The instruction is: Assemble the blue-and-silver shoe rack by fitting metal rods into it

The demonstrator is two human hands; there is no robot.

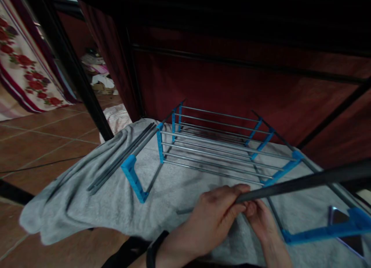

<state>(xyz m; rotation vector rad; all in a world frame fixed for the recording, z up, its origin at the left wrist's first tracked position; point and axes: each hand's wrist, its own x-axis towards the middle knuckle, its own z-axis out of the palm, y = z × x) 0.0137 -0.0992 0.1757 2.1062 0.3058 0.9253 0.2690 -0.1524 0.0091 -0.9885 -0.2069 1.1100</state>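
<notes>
Tube [304,181] in your hands, angled up to R edge of view, passing over R part of rack [232,145]. L hand [216,214] grip closed round tube nr its end. R hand [259,217] just below, fingertips curled at same end; can't tell if its grip is shut. Rack, blue brackets w/ metal rods, on grey blanket [107,206]. Loose tubes [124,155] L of rack; phone [353,241] far R, partly behind bracket.

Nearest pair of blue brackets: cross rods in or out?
Out. No rod runs from the near-left bracket to the near-right bracket; metal rods bridge only the pairs behind.
</notes>
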